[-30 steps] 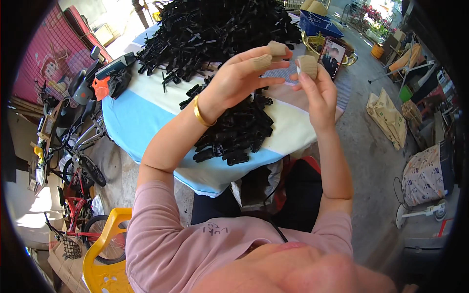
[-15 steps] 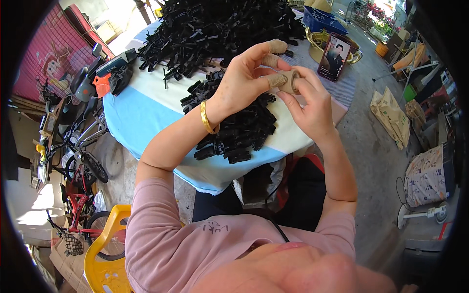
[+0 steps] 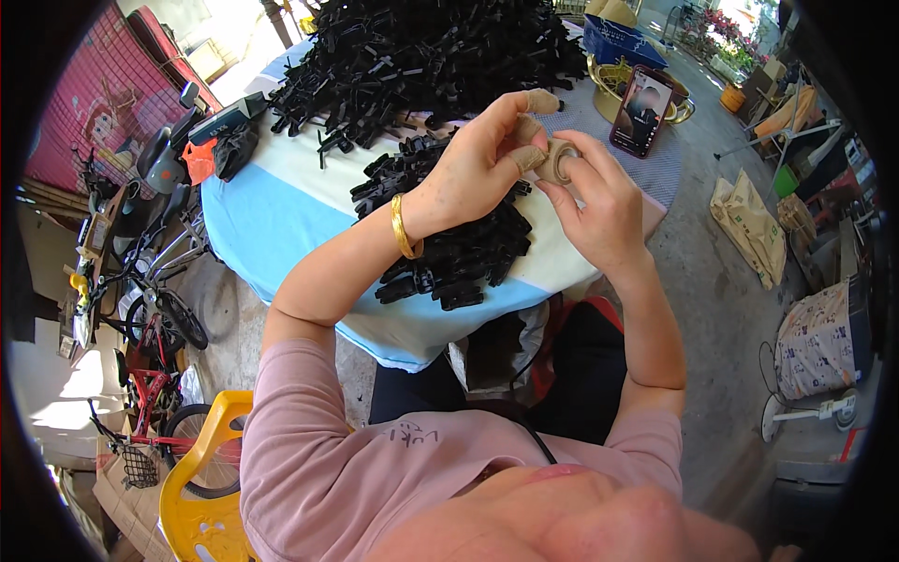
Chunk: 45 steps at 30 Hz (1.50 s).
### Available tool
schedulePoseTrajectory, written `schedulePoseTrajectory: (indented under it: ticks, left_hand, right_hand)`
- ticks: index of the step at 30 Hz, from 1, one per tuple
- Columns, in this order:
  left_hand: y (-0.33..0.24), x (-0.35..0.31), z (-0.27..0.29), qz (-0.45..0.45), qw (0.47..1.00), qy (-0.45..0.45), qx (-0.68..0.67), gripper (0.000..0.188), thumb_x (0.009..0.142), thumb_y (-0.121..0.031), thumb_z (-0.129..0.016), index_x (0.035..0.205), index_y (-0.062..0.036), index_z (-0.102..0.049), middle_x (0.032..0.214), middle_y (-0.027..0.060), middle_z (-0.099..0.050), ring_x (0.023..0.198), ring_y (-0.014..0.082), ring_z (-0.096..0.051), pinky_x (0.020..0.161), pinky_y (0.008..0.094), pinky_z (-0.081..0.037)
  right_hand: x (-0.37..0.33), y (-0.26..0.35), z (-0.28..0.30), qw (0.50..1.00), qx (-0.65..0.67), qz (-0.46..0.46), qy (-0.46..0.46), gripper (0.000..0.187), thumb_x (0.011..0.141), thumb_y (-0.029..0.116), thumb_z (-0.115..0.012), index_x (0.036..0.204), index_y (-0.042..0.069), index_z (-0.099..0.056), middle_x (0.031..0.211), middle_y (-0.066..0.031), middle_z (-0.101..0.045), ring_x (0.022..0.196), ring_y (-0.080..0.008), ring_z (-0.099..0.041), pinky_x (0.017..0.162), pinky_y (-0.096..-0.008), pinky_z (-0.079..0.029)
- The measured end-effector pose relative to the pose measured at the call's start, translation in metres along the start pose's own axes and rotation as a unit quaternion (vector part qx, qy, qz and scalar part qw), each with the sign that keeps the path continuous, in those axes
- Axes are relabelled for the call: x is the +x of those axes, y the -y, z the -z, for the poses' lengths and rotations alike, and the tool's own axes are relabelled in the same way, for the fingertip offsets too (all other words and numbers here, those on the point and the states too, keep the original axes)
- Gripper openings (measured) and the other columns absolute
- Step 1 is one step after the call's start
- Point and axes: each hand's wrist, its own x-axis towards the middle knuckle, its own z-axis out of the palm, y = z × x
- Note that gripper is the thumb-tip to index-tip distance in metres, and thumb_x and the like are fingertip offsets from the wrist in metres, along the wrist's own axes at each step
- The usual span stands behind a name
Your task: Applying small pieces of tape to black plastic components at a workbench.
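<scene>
A roll of beige tape (image 3: pixel 552 163) is held up between my two hands above the table. My right hand (image 3: pixel 604 206) grips the roll from the right, its fingers curled at the ring's opening. My left hand (image 3: pixel 459 178) pinches at the roll's left side with a bent thumb; whether a loose tape end is between the fingers cannot be made out. Beige tape wraps several left fingertips, and a gold bangle (image 3: pixel 401 227) circles that wrist. Below the hands lies a heap of black plastic clip-like pieces (image 3: pixel 449 258), partly hidden by my left hand.
A larger heap of black pieces (image 3: pixel 421 70) covers the table's far side. A phone (image 3: pixel 641 110) leans against a gold-coloured basin (image 3: pixel 686 109) at the right. The cloth-covered table (image 3: pixel 272 220) curves at the left. A yellow chair (image 3: pixel 192 478) and bicycles (image 3: pixel 150 393) stand lower left.
The roll has turned slightly in my right fingers, so its opening shows more. Both hands stay close together at nearly the same place.
</scene>
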Motion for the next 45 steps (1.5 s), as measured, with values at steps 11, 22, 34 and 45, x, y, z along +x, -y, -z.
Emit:
schedulePoseTrajectory:
  ticks: [11, 22, 34, 45]
  left_hand:
    - [0.007, 0.010, 0.015, 0.124, 0.869, 0.061, -0.475, 0.051, 0.084, -0.002, -0.050, 0.129, -0.0058, -0.026, 0.113, 0.0160, -0.054, 0.086, 0.0168, -0.058, 0.080, 0.0309, -0.048]
    - [-0.006, 0.001, -0.003, -0.024, 0.998, -0.053, 0.008, 0.069, 0.071, 0.005, -0.066, 0.130, -0.0013, -0.032, 0.096, 0.0091, -0.062, 0.083, 0.0104, -0.058, 0.079, 0.0251, -0.046]
    - [-0.007, -0.010, -0.010, -0.155, 0.966, -0.091, 0.187, 0.052, 0.076, 0.006, -0.058, 0.123, 0.0009, -0.036, 0.085, 0.0058, -0.057, 0.078, 0.0115, -0.055, 0.073, 0.0242, -0.044]
    - [-0.006, -0.013, -0.016, -0.025, 0.999, -0.033, -0.030, 0.055, 0.078, 0.006, -0.058, 0.126, -0.0024, -0.032, 0.092, 0.0039, -0.053, 0.084, 0.0105, -0.051, 0.077, 0.0221, -0.041]
  right_hand:
    - [0.001, -0.010, 0.013, 0.983, 0.145, -0.102, -0.048, 0.015, 0.072, 0.001, -0.063, 0.084, -0.003, -0.055, 0.110, -0.0143, -0.054, 0.088, -0.0211, -0.058, 0.072, -0.0279, -0.047]
    - [0.000, -0.007, 0.009, 0.996, 0.089, -0.009, 0.023, 0.019, 0.070, 0.005, -0.066, 0.085, -0.001, -0.055, 0.107, -0.0128, -0.054, 0.084, -0.0292, -0.059, 0.070, -0.0325, -0.048]
    - [-0.002, 0.002, 0.004, 0.977, 0.201, -0.069, -0.003, 0.012, 0.072, 0.000, -0.062, 0.078, -0.002, -0.052, 0.094, -0.0128, -0.059, 0.079, -0.0209, -0.061, 0.071, -0.0265, -0.050]
    - [-0.001, -0.002, 0.006, 0.978, 0.179, -0.108, 0.001, 0.016, 0.078, -0.006, -0.049, 0.093, -0.004, -0.055, 0.096, -0.0088, -0.056, 0.085, -0.0119, -0.055, 0.073, -0.0240, -0.048]
